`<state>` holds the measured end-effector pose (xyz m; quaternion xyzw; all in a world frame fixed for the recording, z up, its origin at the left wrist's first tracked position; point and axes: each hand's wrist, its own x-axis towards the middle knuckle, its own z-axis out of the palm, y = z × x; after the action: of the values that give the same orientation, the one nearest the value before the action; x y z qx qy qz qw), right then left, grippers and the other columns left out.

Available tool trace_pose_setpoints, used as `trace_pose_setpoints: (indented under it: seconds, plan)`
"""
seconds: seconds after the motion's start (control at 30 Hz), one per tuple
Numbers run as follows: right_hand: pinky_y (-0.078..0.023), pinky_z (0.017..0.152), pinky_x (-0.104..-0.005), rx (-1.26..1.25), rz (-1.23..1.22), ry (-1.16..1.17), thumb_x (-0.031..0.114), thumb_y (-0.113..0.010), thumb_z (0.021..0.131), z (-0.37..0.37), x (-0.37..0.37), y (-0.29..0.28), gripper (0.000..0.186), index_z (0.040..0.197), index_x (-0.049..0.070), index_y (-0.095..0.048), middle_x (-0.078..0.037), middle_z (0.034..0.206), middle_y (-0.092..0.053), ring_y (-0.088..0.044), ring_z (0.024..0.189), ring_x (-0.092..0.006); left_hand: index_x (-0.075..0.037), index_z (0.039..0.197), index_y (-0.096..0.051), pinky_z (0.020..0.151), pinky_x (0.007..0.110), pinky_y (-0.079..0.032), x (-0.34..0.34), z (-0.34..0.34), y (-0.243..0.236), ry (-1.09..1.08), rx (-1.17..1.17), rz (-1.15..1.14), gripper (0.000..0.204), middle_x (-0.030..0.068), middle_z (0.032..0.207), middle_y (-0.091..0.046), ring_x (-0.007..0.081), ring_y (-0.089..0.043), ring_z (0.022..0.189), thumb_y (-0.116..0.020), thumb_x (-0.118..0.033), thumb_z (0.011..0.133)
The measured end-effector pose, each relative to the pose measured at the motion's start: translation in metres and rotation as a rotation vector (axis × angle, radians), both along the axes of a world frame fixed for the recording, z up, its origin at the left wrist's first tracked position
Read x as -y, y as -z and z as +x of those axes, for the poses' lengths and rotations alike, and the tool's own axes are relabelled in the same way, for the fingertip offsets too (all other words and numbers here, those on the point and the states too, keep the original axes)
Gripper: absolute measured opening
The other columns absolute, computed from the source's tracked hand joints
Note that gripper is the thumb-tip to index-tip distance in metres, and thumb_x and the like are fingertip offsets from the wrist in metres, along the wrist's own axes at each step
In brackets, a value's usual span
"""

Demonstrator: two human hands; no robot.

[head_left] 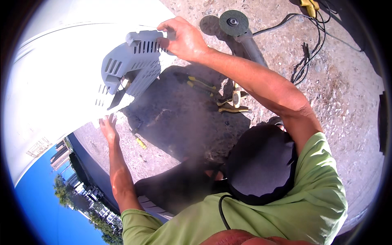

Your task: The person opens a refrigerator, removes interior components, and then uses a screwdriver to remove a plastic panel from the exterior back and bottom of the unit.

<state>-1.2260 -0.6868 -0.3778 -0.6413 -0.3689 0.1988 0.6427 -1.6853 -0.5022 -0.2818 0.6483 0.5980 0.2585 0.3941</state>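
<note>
A light grey vented cover with rows of slots stands against a large, sunlit white panel. My right hand is closed on the cover's upper right edge, thumb and fingers on either side. Lower down, my left hand reaches up with its fingertips at the cover's bottom end; glare washes out part of that contact. Between the two sides of the cover a dark opening shows, its inside mostly hidden. Below it, yellow-handled pliers lie in the shadow on the ground.
An angle grinder rests at the upper right, disc up, beside a tangled black cable. More pliers, a tool with a pale handle and a small yellow-handled tool lie on rough concrete. My dark-clothed knee is close by.
</note>
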Motion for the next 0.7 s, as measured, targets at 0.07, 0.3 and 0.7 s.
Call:
trace_pose_setpoints:
  seconds: [0.07,0.3,0.7]
  plan:
    - [-0.052,0.09,-0.0379,-0.003,0.026,0.007,0.028,-0.075,0.082,0.0,0.0,0.002,0.035,0.113,0.013,-0.068,-0.01,0.108,-0.063,-0.064,0.102,-0.0273,-0.001,0.149,-0.03,0.097,0.045,-0.047,0.0,-0.002,0.002,0.012,-0.006,-0.014,0.058,0.0198,0.142,-0.048,0.0348,-0.055,0.126,-0.047,-0.035,0.104]
    - [-0.051,0.092,-0.0382,-0.044,0.037,0.008,0.027,-0.075,0.083,-0.001,0.0,0.008,0.036,0.114,0.011,-0.068,-0.01,0.108,-0.063,-0.064,0.105,-0.0271,0.0,0.147,-0.032,0.096,0.043,-0.048,-0.001,-0.004,0.003,0.046,-0.001,-0.007,0.062,0.02,0.139,-0.05,0.0326,-0.058,0.12,-0.049,-0.041,0.103]
    - [-0.045,0.084,-0.0336,-1.172,-0.286,-0.358,0.058,-0.066,0.088,-0.009,-0.012,0.085,0.069,0.131,0.004,-0.059,-0.008,0.122,-0.062,-0.055,0.102,-0.019,-0.002,0.147,-0.035,0.097,0.047,-0.046,-0.004,-0.008,0.006,0.021,0.011,-0.002,0.068,0.0189,0.138,-0.051,0.0324,-0.057,0.119,-0.053,-0.048,0.1]
